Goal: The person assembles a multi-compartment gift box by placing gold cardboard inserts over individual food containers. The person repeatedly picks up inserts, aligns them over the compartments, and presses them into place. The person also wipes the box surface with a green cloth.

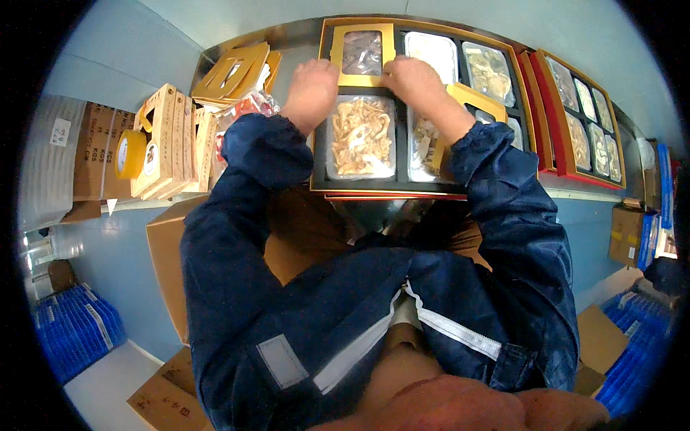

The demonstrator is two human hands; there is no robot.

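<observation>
A large gift box [425, 188] with a black insert and gold rim lies in front of me, holding several clear-topped trays of dried food. Over its far-left compartment is a gold cardboard window frame [363, 80], with dark dried pieces [362, 50] showing through. My left hand [314, 87] grips the frame's left edge, fingers curled. At its lower right corner, my right hand [415, 84] pinches the edge; the fingertips are partly hidden. Nearer me sits a tray of dried mushroom slices [361, 136]. A second gold frame [476, 100] lies tilted beneath my right forearm.
Gold frames [233, 70] are stacked at the far left, beside a clear plastic bag [251, 106]. Wooden-look cartons [167, 144] carry a roll of yellow tape [131, 154]. A second filled gift box [586, 115] stands at the right. Blue bundles [75, 327] lie below left.
</observation>
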